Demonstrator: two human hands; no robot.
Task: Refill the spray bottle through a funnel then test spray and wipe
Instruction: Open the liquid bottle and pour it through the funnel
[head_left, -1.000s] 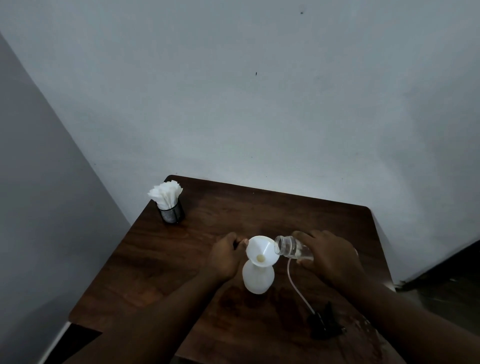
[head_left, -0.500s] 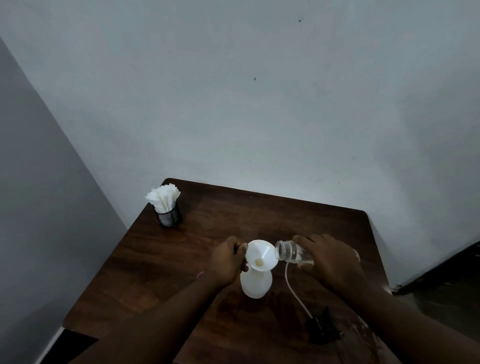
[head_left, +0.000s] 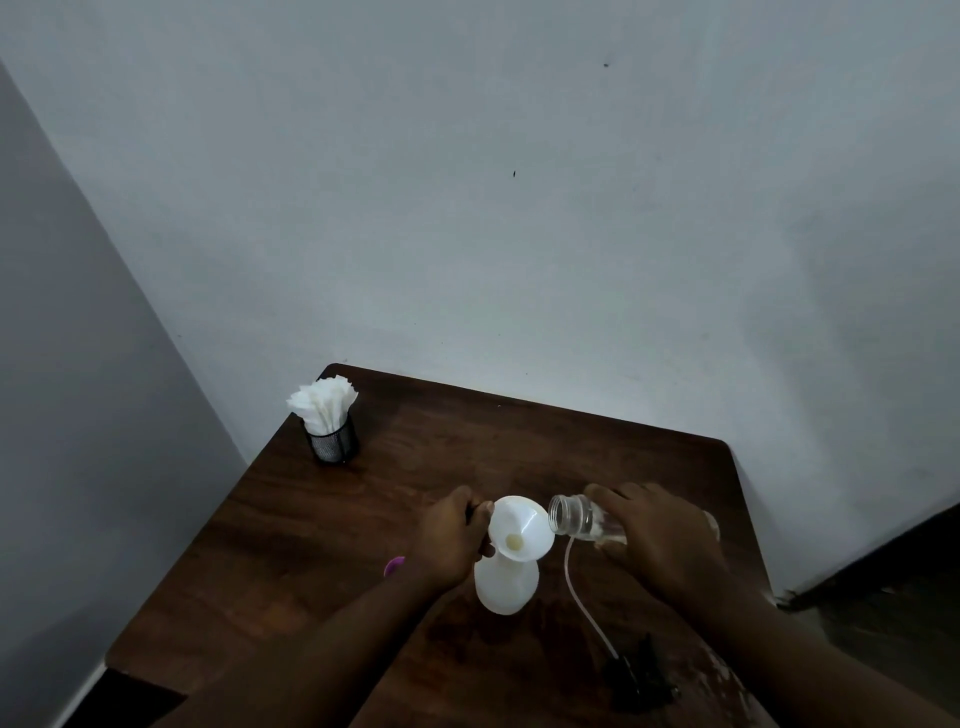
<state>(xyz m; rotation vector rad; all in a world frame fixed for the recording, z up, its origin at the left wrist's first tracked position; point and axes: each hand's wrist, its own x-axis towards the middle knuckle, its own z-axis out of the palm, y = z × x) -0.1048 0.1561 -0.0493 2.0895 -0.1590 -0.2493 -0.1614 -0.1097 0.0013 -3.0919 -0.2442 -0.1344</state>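
Note:
A white spray bottle (head_left: 506, 584) stands on the dark wooden table (head_left: 322, 530) with a white funnel (head_left: 521, 527) in its neck. My left hand (head_left: 452, 540) grips the funnel's left rim and the bottle neck. My right hand (head_left: 660, 540) holds a clear bottle (head_left: 576, 517) tipped on its side, its open mouth over the funnel's right rim. A little clear liquid shows inside it. The black spray head (head_left: 636, 673) lies on the table at the front right, its white dip tube (head_left: 579, 597) curving up toward the funnel.
A black mesh cup of white paper napkins (head_left: 327, 418) stands at the table's back left corner. A small purple object (head_left: 394, 566) peeks out beside my left wrist. White walls enclose the table at the back and left. The table's right edge drops to a dark floor.
Both hands, the funnel and the tipped clear bottle keep the same pose. Only the camera view has shifted slightly.

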